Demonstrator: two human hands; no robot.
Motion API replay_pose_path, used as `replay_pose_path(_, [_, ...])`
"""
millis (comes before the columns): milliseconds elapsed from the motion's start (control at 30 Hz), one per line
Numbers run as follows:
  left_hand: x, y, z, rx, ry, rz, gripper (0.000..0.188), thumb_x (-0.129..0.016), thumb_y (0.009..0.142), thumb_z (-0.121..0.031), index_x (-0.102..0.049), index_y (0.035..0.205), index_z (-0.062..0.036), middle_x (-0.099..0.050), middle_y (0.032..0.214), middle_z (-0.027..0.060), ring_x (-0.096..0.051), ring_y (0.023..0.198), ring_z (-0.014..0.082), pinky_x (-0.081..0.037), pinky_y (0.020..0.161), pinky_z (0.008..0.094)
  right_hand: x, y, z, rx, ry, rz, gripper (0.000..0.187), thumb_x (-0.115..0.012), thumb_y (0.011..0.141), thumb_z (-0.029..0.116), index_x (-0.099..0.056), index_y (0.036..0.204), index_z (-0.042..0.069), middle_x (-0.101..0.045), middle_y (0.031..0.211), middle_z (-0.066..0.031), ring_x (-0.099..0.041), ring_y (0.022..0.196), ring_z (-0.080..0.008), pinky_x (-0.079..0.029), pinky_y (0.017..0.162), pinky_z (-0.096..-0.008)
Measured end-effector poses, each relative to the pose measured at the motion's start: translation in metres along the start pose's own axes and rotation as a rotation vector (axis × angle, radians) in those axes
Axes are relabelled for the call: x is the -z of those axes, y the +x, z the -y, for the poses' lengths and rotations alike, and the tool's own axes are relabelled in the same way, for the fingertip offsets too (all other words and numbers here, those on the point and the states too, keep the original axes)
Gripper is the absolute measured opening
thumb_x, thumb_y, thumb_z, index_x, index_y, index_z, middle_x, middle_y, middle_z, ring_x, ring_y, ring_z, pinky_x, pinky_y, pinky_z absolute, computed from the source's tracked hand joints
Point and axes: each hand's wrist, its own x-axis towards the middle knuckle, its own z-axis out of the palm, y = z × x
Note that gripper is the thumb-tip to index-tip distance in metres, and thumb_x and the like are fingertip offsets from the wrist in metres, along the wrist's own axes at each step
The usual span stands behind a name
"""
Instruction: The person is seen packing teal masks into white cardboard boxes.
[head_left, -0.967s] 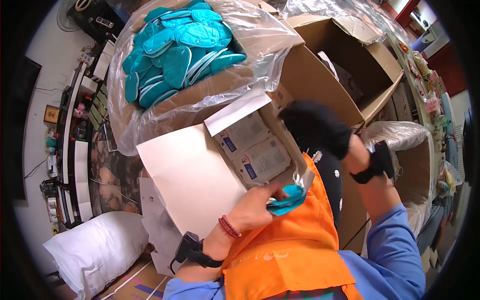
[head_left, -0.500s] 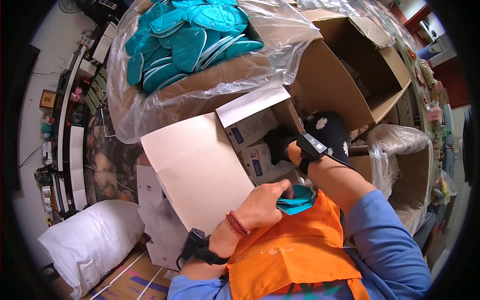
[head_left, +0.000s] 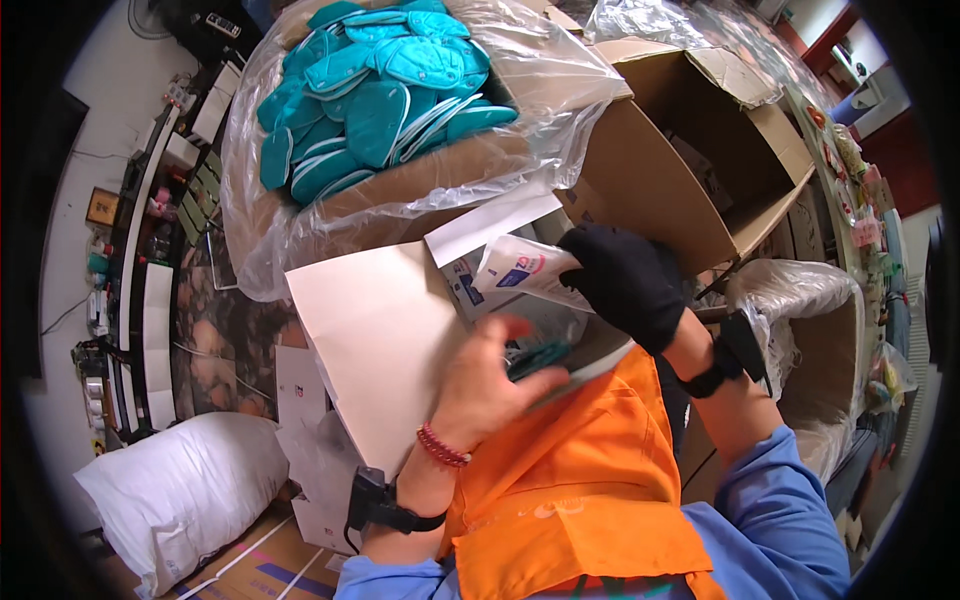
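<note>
My left hand [head_left: 487, 385], bare with a red bead bracelet, reaches over the opened white box [head_left: 385, 325]. Its thumb and fingers curve around a folded teal cloth pad [head_left: 537, 358], which looks dark and blurred inside the box. My right hand [head_left: 630, 285], in a black glove, grips one end of a white plastic packet [head_left: 525, 268] with blue and pink print. That packet is tilted above the box's inside, where another printed packet [head_left: 465, 285] partly shows.
Beyond the white box, a large plastic-lined carton [head_left: 430, 165] holds a heap of teal pads [head_left: 375, 95]. An open brown carton [head_left: 690, 150] stands right of it, with a smaller plastic-lined carton [head_left: 820, 350] nearer. A stuffed white sack [head_left: 185, 490] lies at left.
My left hand has moved left and forward with the teal pad, from above the orange apron into the white box. My right hand has lifted a white packet from the box.
</note>
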Motion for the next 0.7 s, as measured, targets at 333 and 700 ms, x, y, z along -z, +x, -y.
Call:
replay_pose_path(333, [0.012, 0.029, -0.025, -0.383, -0.074, -0.355, 0.027, -0.071, 0.093, -0.026, -0.064, 0.087, -0.0007, -0.058, 0.078, 0.0030, -0.055, 0.070, 0.0116, -0.045, 0.064, 0.0256, 0.036, -0.025, 0.043, 0.149, 0.041, -0.093, 0.019, -0.076, 0.074, 0.018, -0.067, 0.090, 0.013, -0.066, 0.087, -0.0057, -0.066, 0.081, -0.0288, -0.050, 0.070, -0.0372])
replay_pose_path(700, [0.016, 0.030, -0.050, -0.561, 0.122, -0.277, 0.028, -0.066, 0.094, -0.011, -0.053, 0.072, 0.0016, -0.047, 0.064, 0.0119, -0.047, 0.054, 0.0299, -0.038, 0.051, 0.0355, 0.015, -0.030, 0.049, 0.177, 0.301, -0.048, 0.012, -0.067, 0.085, 0.024, -0.068, 0.086, 0.013, -0.066, 0.080, -0.0120, -0.066, 0.077, -0.0338, -0.052, 0.065, -0.0383])
